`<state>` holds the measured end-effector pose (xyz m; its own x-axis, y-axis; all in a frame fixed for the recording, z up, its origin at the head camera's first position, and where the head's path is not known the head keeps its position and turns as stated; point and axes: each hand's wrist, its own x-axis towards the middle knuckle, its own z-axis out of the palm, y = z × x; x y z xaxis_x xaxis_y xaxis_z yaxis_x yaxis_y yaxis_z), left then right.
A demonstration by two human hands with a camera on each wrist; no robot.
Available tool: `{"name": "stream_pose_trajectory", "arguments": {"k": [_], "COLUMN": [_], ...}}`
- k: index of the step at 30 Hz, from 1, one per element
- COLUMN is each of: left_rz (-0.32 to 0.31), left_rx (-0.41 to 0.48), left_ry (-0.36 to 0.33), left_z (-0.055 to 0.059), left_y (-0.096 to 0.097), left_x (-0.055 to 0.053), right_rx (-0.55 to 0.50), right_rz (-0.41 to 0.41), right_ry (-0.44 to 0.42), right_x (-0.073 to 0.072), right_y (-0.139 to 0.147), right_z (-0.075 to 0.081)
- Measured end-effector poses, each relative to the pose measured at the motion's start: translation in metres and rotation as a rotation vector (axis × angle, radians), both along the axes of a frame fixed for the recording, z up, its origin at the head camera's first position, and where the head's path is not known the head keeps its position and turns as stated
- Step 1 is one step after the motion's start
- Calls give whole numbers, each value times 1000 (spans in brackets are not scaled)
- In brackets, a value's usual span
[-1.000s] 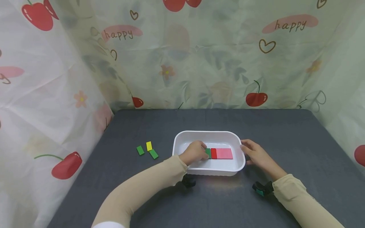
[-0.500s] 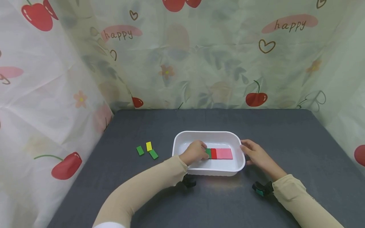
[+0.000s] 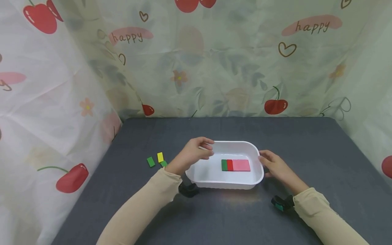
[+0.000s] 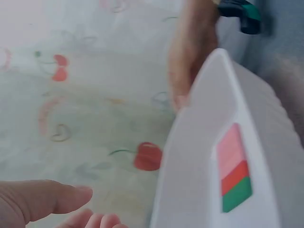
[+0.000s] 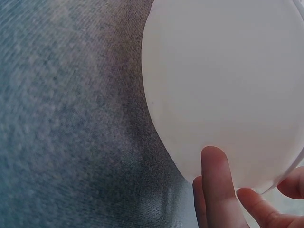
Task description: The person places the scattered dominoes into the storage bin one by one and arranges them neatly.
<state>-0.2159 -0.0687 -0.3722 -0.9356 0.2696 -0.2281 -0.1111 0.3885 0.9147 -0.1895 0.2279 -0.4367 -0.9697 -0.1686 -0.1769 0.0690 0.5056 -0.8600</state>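
In the head view a white plastic tray (image 3: pixel 208 173) stands on the dark table. Inside, a green rectangular tile (image 3: pixel 224 165), a red tile (image 3: pixel 230 165) and a longer pink tile (image 3: pixel 241 165) lie side by side in one row. Above the tray's left end is my left hand (image 3: pixel 194 151), holding nothing, its thumb apart from loosely bent fingers in the left wrist view. My right hand (image 3: pixel 275 166) rests against the tray's right end. Its fingers (image 5: pixel 217 185) lie fairly straight along the outer wall in the right wrist view, with a fingertip close to the rim.
Left of the tray on the table (image 3: pixel 300 136) lie a green tile (image 3: pixel 150 162), a yellow tile (image 3: pixel 160 157) and another green tile (image 3: pixel 163 163), partly hidden by the left wrist. Printed curtains (image 3: pixel 214 85) hang behind the table and at both sides.
My left hand has lifted off the green tile in the tray and moved up and left, uncovering that tile. The right hand, the tray and the row of tiles stay put.
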Motion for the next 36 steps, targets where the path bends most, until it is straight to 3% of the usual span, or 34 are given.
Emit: {"name": "stream_pose_trajectory", "arguments": {"k": [7, 15, 19, 23, 30, 36], "left_rz": [84, 168, 214, 262, 349, 401], "left_rx": [40, 40, -1, -40, -87, -106], "left_ry": [120, 196, 191, 176, 129, 75], "left_z": [21, 15, 4, -14, -51, -67], "left_y": [-53, -121, -143, -156, -175, -189], "left_x": [21, 43, 50, 49, 35, 23], "right_rx": [-11, 7, 15, 16, 21, 13], "right_rz": [5, -6, -3, -8, -13, -11], "right_ry": [0, 10, 3, -2, -5, -10], "right_x": [0, -1, -1, 0, 0, 1], "right_y": [0, 0, 0, 0, -2, -3], "right_z": [0, 2, 3, 3, 1, 1]}}
